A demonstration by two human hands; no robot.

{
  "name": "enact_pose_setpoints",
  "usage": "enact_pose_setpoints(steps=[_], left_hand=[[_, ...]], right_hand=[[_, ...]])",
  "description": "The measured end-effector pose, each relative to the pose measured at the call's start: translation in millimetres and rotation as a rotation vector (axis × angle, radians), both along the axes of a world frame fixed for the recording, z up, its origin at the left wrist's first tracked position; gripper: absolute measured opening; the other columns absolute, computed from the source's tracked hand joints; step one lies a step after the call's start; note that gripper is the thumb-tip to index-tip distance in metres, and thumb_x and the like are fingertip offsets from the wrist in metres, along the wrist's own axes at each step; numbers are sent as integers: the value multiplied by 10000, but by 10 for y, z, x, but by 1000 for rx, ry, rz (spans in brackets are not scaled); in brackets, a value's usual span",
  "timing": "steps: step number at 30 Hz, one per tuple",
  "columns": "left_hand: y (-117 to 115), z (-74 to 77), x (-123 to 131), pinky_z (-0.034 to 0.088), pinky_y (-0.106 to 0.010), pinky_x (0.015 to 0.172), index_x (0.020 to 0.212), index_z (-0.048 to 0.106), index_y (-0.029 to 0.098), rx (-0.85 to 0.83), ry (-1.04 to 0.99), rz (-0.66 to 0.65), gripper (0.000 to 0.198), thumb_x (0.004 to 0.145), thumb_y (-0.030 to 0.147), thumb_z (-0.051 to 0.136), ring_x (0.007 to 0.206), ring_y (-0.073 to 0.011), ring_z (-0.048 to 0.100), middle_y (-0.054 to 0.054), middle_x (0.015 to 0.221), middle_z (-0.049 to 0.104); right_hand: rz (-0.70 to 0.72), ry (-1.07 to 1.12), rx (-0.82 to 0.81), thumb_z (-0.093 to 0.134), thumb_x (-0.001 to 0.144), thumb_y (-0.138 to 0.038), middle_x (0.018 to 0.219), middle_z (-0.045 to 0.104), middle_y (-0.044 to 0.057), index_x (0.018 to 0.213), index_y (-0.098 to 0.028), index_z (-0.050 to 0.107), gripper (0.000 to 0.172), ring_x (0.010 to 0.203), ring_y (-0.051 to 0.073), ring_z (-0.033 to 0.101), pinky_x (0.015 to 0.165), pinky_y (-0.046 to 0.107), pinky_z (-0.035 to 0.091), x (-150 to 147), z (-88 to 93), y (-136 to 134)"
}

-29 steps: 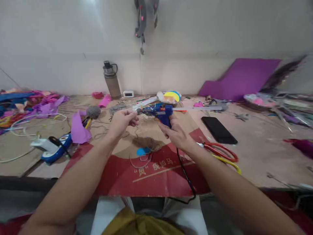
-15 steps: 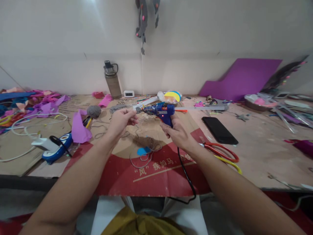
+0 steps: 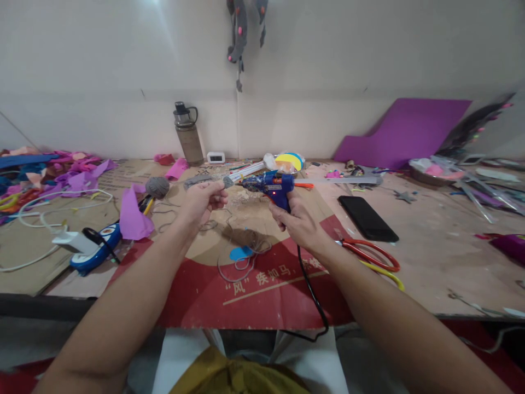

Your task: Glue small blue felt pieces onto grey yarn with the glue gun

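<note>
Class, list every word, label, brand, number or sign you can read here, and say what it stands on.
"“风” 疾如马," on the red cardboard; the characters after it are partly covered.
Blue glue gun: label too small to read.
Brown cardboard at the back left: print too blurred.
Small white device: no readable digits.
</note>
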State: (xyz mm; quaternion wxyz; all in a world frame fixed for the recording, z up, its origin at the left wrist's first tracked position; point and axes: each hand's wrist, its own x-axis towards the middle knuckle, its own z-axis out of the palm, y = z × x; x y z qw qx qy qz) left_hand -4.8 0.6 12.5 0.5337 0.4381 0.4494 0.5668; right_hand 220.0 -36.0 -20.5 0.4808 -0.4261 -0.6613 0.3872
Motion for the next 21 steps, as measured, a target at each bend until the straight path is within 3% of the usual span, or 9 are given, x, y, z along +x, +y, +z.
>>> enact_pose_setpoints(steps=[6, 10, 12, 15, 17, 18, 21], left_hand=[[129, 228, -380, 430, -133, 417, 660, 569, 144, 21, -223, 257, 69, 692, 102, 613, 423, -52, 508, 9, 533, 579], [231, 287, -700, 430, -126, 405, 682, 568, 143, 11, -244, 328, 63, 717, 110, 609, 430, -53, 508, 9, 540, 571], [268, 279, -803, 425, -122, 401, 674, 564, 141, 12, -249, 356, 74, 732, 120, 606, 425, -48, 501, 14, 530, 557], [285, 246, -879, 408, -116, 391, 663, 559, 143, 22, -255, 394, 92, 738, 124, 608, 418, -43, 491, 19, 518, 543], [278, 221, -897, 395, -114, 383, 662, 564, 145, 30, -246, 408, 89, 735, 121, 610, 410, -38, 478, 18, 521, 548], [272, 209, -902, 389, -115, 381, 661, 568, 146, 32, -241, 411, 89, 732, 120, 614, 405, -35, 468, 19, 522, 549], [249, 187, -916, 391, -126, 390, 649, 566, 157, 47, -228, 406, 107, 726, 141, 638, 403, -33, 455, 24, 528, 546]], right_hand=[[7, 114, -225, 528, 835, -286, 830, 614, 3, 952, -210, 424, 174, 462, 72, 453, 383, 214, 407, -4, -15, 118], [-95, -145, -491, 477, 862, -247, 800, 634, 42, 926, -182, 466, 92, 465, 91, 515, 431, 238, 463, 44, -67, 268], [-134, -406, -523, 453, 887, -284, 770, 653, 80, 895, -162, 511, 135, 515, 131, 575, 499, 269, 486, 86, -59, 292], [-306, -938, -287, 463, 894, -359, 787, 674, 167, 831, -132, 585, 266, 704, 235, 654, 628, 331, 486, 125, 28, 228], [-374, -1137, -85, 475, 891, -377, 815, 678, 192, 797, -133, 617, 298, 780, 270, 654, 669, 350, 468, 91, 127, 154], [-359, -1144, -3, 477, 892, -370, 813, 681, 182, 783, -145, 624, 290, 778, 265, 649, 667, 345, 459, 47, 181, 126], [-144, -948, 188, 492, 890, -296, 745, 676, 93, 750, -193, 632, 223, 697, 206, 619, 624, 300, 428, -201, 325, 145]])
